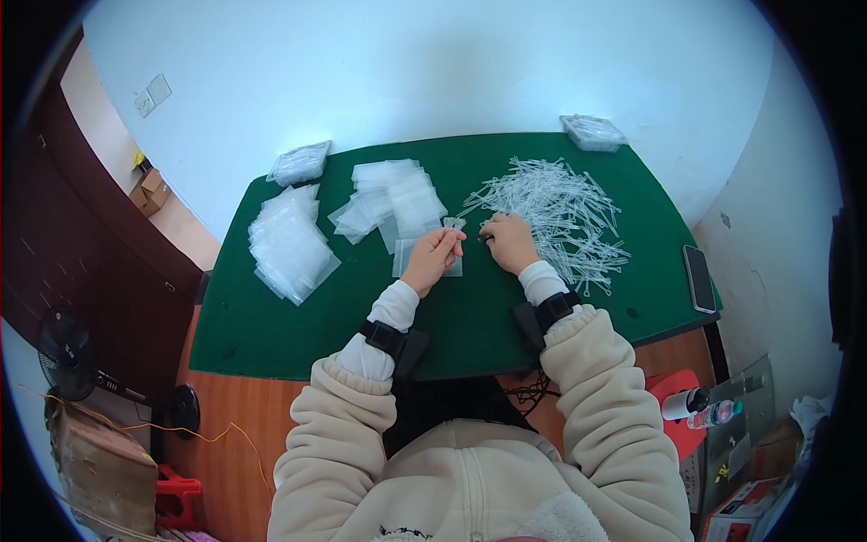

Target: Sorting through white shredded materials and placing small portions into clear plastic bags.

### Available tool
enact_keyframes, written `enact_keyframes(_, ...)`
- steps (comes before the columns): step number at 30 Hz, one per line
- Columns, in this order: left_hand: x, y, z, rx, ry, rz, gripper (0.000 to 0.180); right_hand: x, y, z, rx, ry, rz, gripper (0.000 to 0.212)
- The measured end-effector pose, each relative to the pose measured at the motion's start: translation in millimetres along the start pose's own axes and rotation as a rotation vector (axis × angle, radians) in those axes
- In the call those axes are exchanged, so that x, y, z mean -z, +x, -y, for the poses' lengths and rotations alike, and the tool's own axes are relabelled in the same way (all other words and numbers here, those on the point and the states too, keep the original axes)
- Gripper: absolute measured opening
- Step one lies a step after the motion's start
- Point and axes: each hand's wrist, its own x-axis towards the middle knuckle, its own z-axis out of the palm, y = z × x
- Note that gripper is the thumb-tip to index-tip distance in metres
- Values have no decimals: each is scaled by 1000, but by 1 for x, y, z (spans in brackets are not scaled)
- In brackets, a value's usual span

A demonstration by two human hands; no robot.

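My left hand (435,260) is closed, its thumb and fingers pinching a few thin clear plastic sticks (454,222) whose widened ends poke out past the fingertips. Under that hand lies a flat clear zip bag (403,260). A short gap to the right, my right hand (509,244) rests at the near left edge of a big loose pile of clear plastic sticks (564,203). Its fingers are bent together, and what lies between them is too small to make out. Overlapping clear zip bags (411,197) spread just beyond my left hand.
Another fanned stack of clear bags (287,246) lies on the green table (271,339) at left. Filled clear packs (301,163) sit at the far left corner, and another pack (593,133) at the far right. A phone (698,279) lies by the right edge.
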Motion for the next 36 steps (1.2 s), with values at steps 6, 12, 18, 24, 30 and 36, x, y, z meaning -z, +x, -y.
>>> enact_keyframes(6,5,3,2,14,-10,-111,20,6,2,3,-18,-102,-24,8)
enact_keyframes(12,8,3,4,68,-55,-126,20,8,1,3,-48,-172,-43,4)
enact_keyframes(18,13,4,4,87,-110,-122,20,20,9,18,30,238,-166,2)
enact_keyframes(24,9,5,2,60,-159,-164,19,9,11,15,-177,991,-24,1)
enact_keyframes(30,12,8,8,25,-128,-226,22,11,6,15,-119,574,220,2)
enact_keyframes(36,27,9,4,20,-113,-264,23,24,6,26,33,633,120,4)
